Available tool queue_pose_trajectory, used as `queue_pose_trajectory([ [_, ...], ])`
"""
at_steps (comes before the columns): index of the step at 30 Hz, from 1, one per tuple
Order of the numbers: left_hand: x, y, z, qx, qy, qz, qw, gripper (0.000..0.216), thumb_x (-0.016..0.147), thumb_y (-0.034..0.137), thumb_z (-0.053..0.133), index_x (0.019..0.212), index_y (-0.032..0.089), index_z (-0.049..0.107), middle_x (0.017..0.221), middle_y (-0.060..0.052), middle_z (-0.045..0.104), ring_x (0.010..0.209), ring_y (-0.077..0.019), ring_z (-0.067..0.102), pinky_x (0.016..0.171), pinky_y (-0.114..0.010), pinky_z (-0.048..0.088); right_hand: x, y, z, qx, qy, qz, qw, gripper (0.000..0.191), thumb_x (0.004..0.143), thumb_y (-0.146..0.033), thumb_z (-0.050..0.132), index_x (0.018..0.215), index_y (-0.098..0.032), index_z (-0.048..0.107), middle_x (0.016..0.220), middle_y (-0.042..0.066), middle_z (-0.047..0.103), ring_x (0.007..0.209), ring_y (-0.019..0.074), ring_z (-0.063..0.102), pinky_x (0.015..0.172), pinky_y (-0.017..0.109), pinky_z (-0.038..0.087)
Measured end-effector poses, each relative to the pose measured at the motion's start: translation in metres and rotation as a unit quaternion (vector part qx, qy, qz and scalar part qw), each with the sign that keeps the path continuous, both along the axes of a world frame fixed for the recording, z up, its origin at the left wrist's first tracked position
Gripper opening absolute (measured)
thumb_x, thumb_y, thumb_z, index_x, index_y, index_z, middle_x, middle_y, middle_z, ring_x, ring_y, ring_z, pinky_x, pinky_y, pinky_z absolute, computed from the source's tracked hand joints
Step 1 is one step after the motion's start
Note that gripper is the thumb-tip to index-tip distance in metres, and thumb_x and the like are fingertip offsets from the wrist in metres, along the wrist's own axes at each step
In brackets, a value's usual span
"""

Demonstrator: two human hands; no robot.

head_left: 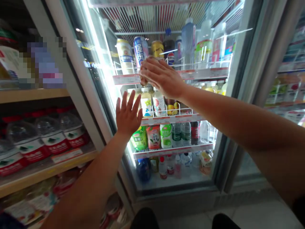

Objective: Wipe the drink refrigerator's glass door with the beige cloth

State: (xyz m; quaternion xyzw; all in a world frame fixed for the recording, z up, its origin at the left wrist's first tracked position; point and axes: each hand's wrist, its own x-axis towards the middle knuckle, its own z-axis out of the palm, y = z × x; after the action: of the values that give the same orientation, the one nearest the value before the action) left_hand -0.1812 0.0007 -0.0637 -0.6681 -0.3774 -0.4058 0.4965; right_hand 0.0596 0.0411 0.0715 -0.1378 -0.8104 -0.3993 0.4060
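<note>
My right hand [162, 76] reaches into the lit drinks fridge at the upper can shelf [126, 79]. Its fingers are wrapped over a pale drink can [143, 80], which is mostly hidden under them. Just behind it stand a blue can [140, 47], a yellow can [157, 47] and a white can [124, 54]. My left hand [127, 116] is lower and to the left, fingers spread and palm forward. It is by the edge of the open glass door [78, 79] and holds nothing.
Lower fridge shelves hold several juice and water bottles [166, 135]. A wooden shelf [50, 159] on the left carries large red-labelled water bottles [50, 133]. A second fridge [290, 79] stands on the right, behind a metal post.
</note>
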Motion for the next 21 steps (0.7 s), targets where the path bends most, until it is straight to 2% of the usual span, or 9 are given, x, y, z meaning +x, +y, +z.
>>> queue_pose_trajectory([
  [3, 0.000, 0.000, 0.000, 0.007, 0.007, 0.004, 1.000, 0.067, 0.107, 0.034, 0.046, 0.166, 0.034, 0.017, 0.171, 0.001, 0.021, 0.160, -0.0235, 0.009, 0.133, -0.053, 0.011, 0.017, 0.002, 0.013, -0.014, 0.109, -0.018, 0.994, 0.051, 0.100, -0.015, 0.045, 0.150, -0.022, 0.050, 0.164, 0.003, 0.045, 0.155, 0.0246, 0.035, 0.128, 0.049, 0.031],
  [5, 0.001, 0.000, 0.000, 0.012, 0.009, 0.005, 1.000, 0.066, 0.107, 0.034, 0.046, 0.166, 0.034, 0.018, 0.171, 0.001, 0.021, 0.160, -0.0239, 0.010, 0.133, -0.053, 0.012, 0.025, 0.004, 0.013, -0.037, 0.177, -0.028, 0.983, 0.056, 0.098, -0.014, 0.045, 0.152, -0.023, 0.048, 0.165, 0.003, 0.043, 0.156, 0.0250, 0.033, 0.129, 0.048, 0.031],
  [7, 0.001, 0.000, 0.000, 0.017, 0.010, 0.007, 1.000, 0.065, 0.107, 0.033, 0.046, 0.166, 0.033, 0.019, 0.171, 0.002, 0.021, 0.160, -0.0236, 0.010, 0.133, -0.052, 0.012, 0.027, 0.003, 0.002, -0.045, 0.161, -0.027, 0.986, 0.055, 0.098, -0.012, 0.042, 0.153, -0.022, 0.048, 0.166, 0.003, 0.042, 0.157, 0.0238, 0.030, 0.130, 0.049, 0.028],
  [9, 0.001, 0.000, 0.000, 0.017, 0.008, 0.006, 1.000, 0.065, 0.106, 0.033, 0.047, 0.166, 0.034, 0.020, 0.171, 0.001, 0.022, 0.160, -0.0240, 0.011, 0.133, -0.053, 0.013, 0.027, 0.001, -0.015, -0.045, 0.074, -0.010, 0.996, 0.053, 0.100, -0.011, 0.040, 0.151, -0.023, 0.050, 0.165, 0.002, 0.043, 0.157, 0.0225, 0.029, 0.131, 0.051, 0.024],
  [12, 0.001, 0.000, 0.000, 0.006, 0.000, 0.001, 1.000, 0.067, 0.105, 0.033, 0.048, 0.166, 0.034, 0.020, 0.170, 0.000, 0.024, 0.160, -0.0262, 0.013, 0.131, -0.056, 0.014, 0.033, 0.000, -0.027, -0.062, -0.022, 0.018, 0.998, 0.051, 0.100, -0.014, 0.043, 0.147, -0.033, 0.052, 0.163, -0.003, 0.046, 0.156, 0.0204, 0.031, 0.131, 0.052, 0.024],
  [14, 0.001, 0.000, 0.001, -0.003, -0.006, -0.006, 1.000, 0.067, 0.104, 0.032, 0.049, 0.166, 0.035, 0.022, 0.170, -0.001, 0.026, 0.160, -0.0273, 0.013, 0.131, -0.057, 0.013, 0.044, 0.002, -0.021, -0.067, 0.009, 0.017, 0.998, 0.051, 0.100, -0.016, 0.045, 0.147, -0.033, 0.052, 0.163, -0.003, 0.045, 0.157, 0.0207, 0.031, 0.131, 0.051, 0.025],
  [17, 0.001, 0.000, 0.001, -0.019, -0.017, -0.019, 1.000, 0.066, 0.104, 0.033, 0.049, 0.165, 0.035, 0.024, 0.170, -0.001, 0.026, 0.160, -0.0285, 0.013, 0.131, -0.059, 0.010, 0.057, 0.008, -0.012, -0.051, 0.128, -0.002, 0.991, 0.052, 0.100, -0.017, 0.043, 0.150, -0.028, 0.050, 0.164, 0.001, 0.044, 0.157, 0.0220, 0.030, 0.130, 0.049, 0.026],
  [19, 0.001, 0.001, 0.001, -0.020, -0.021, -0.019, 0.999, 0.065, 0.104, 0.033, 0.048, 0.165, 0.035, 0.025, 0.170, -0.001, 0.027, 0.160, -0.0281, 0.013, 0.131, -0.058, 0.010, 0.059, 0.011, -0.017, -0.045, 0.165, -0.003, 0.985, 0.052, 0.101, -0.018, 0.039, 0.152, -0.025, 0.049, 0.165, 0.003, 0.043, 0.158, 0.0229, 0.029, 0.130, 0.050, 0.026],
  [21, 0.001, 0.001, 0.000, -0.020, -0.023, -0.015, 0.999, 0.064, 0.104, 0.034, 0.048, 0.164, 0.035, 0.026, 0.170, -0.001, 0.027, 0.160, -0.0276, 0.014, 0.131, -0.057, 0.011, 0.057, 0.010, -0.029, -0.052, 0.133, 0.009, 0.990, 0.052, 0.102, -0.020, 0.037, 0.152, -0.026, 0.049, 0.164, 0.001, 0.044, 0.158, 0.0230, 0.028, 0.131, 0.053, 0.025],
])
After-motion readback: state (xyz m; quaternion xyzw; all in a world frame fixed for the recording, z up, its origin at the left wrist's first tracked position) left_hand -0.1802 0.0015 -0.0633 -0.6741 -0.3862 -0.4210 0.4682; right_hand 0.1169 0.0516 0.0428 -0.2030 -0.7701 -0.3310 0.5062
